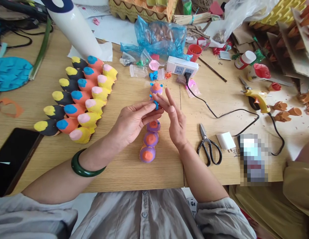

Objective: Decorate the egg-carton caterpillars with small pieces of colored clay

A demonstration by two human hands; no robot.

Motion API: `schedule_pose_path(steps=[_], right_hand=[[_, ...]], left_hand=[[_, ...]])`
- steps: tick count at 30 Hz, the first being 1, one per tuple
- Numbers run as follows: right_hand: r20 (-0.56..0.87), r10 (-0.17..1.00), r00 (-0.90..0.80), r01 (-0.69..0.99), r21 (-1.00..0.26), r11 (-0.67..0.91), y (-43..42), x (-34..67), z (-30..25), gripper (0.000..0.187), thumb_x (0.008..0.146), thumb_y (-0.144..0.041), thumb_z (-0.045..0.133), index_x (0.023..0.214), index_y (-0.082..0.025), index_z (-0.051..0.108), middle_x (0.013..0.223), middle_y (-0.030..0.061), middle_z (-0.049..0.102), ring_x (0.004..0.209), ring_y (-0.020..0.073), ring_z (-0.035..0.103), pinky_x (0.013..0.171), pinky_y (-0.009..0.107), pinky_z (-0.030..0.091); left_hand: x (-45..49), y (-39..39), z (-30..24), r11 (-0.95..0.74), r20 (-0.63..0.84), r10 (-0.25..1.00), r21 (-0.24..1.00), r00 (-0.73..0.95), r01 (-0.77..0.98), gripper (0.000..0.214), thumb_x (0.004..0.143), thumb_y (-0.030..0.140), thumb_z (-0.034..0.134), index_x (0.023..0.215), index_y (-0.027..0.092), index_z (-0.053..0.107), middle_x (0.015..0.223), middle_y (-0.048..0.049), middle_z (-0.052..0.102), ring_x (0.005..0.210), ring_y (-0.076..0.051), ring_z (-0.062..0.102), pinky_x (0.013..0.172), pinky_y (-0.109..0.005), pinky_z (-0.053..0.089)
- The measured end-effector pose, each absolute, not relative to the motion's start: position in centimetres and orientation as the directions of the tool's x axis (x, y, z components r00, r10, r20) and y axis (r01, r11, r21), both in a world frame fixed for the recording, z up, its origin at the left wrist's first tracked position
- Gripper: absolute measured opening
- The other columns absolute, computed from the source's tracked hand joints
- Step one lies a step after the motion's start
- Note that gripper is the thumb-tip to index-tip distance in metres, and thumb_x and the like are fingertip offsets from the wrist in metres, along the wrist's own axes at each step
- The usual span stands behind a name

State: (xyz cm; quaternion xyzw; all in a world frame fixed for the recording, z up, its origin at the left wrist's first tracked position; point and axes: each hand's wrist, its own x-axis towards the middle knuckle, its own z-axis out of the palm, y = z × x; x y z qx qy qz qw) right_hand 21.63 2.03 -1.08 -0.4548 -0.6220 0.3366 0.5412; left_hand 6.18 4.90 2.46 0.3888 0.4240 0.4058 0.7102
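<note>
One pale wood-grain bench [124,177] carries a row of purple-and-orange domes [151,139] partly beneath the left hand [131,121]. The right hand [177,126], loosely open, seemingly grips nothing; left thumb and fingers pinch a small blue clay-like lump [155,105], best pressed lightly.

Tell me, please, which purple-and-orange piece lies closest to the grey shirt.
The purple-and-orange piece at the near end of the line; the others line up beyond it, farther from the grey shirt.

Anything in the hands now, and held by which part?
The left hand appears to pinch a small blue piece at the thumb tip; its gripped part is hidden. The right hand holds nothing visible.
</note>
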Motion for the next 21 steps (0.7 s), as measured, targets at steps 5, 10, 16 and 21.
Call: schedule_pose_path(steps=[5, 10, 16, 21], right_hand=[[0.218, 0.975, -0.032, 0.02, -0.976, 0.219, 2.3, 21.7, -0.9, 0.057, 0.112, -0.055, 0.035, 0.164, -0.033, 0.042, 0.15, 0.0071, 0.069, 0.151, 0.026, 0.057, 0.113, 0.052, 0.059], [0.194, 0.98, -0.052, -0.173, -0.968, 0.183, 2.5, 21.8, -0.9, 0.058, 0.105, -0.06, 0.054, 0.158, -0.039, 0.051, 0.16, 0.0006, 0.061, 0.158, 0.0277, 0.048, 0.126, 0.053, 0.048], [0.225, 0.968, -0.112, -0.207, -0.958, 0.199, 2.7, 21.8, -1.2, 0.054, 0.104, -0.052, 0.061, 0.155, -0.036, 0.055, 0.163, 0.0007, 0.058, 0.154, 0.0231, 0.053, 0.131, 0.048, 0.042], [0.356, 0.934, -0.021, 0.029, -0.934, 0.356, 2.5, 22.1, -1.2, 0.056, 0.101, -0.043, 0.069, 0.154, -0.036, 0.054, 0.166, 0.0029, 0.055, 0.147, 0.0242, 0.059, 0.108, 0.04, 0.064]], left_hand=[[5.8, 5.0, 2.8, 0.337, -0.269, 0.926, 0.905, 0.266, -0.26, 0.02, 0.086, 0.033, 0.084, 0.1, 0.02, 0.08, 0.1, -0.0055, 0.083, 0.101, -0.026, 0.081, 0.098, -0.045, 0.068], [6.3, 4.1, 3.6, 0.282, -0.234, 0.947, 0.933, 0.219, -0.222, 0.03, 0.082, 0.04, 0.087, 0.102, 0.018, 0.082, 0.103, -0.0057, 0.083, 0.103, -0.028, 0.081, 0.096, -0.042, 0.068], [6.2, 3.9, 3.0, 0.213, -0.165, 0.939, 0.968, 0.302, -0.135, 0.036, 0.083, 0.051, 0.087, 0.103, 0.02, 0.084, 0.102, -0.006, 0.083, 0.094, -0.028, 0.082, 0.088, -0.043, 0.071], [5.1, 4.8, 2.2, -0.025, 0.034, 0.974, 0.999, 0.223, -0.043, 0.03, 0.096, 0.047, 0.076, 0.108, 0.02, 0.083, 0.104, -0.006, 0.083, 0.096, -0.026, 0.081, 0.089, -0.04, 0.07]])
